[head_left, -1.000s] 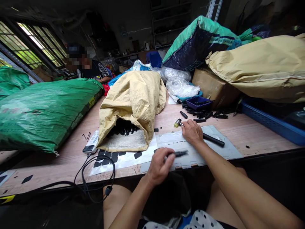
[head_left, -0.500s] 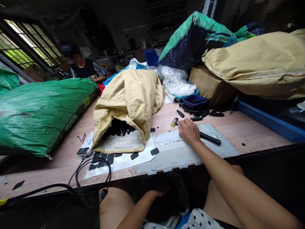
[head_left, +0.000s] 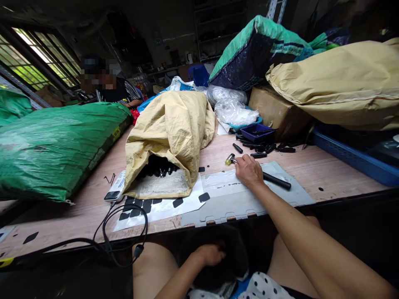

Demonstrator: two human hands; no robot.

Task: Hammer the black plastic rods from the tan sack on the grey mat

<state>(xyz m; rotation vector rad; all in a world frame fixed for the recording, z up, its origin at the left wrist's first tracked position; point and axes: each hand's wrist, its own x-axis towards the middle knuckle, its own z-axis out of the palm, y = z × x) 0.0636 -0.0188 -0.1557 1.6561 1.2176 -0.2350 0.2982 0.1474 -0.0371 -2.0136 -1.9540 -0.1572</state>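
Note:
My right hand (head_left: 249, 170) is closed round the metal shaft of a small hammer (head_left: 277, 181). The hammer lies over a grey plastic sheet (head_left: 224, 207), its yellow-tipped head to the left and black grip to the right. Below the table edge, my left hand (head_left: 212, 254) is at a dark bag (head_left: 233, 257) between my legs. Its fingers are curled, and whatever they hold is hidden in shadow. Several black handle-like pieces (head_left: 258, 155) lie beyond my right hand. A beige sack (head_left: 168, 124) gapes toward me with black pieces inside.
A green sack (head_left: 62, 145) fills the left side. Black cables (head_left: 106, 236) hang over the front edge beside a white device (head_left: 114, 193). On the right are a purple tray (head_left: 257, 135), a cardboard box (head_left: 277, 110) and a blue basket (head_left: 349, 158). Another person (head_left: 116, 91) sits at the back left.
My left hand has come up a little in the dark bag, and its curled fingers now show more clearly. My right hand stays on the hammer. The view has shifted slightly.

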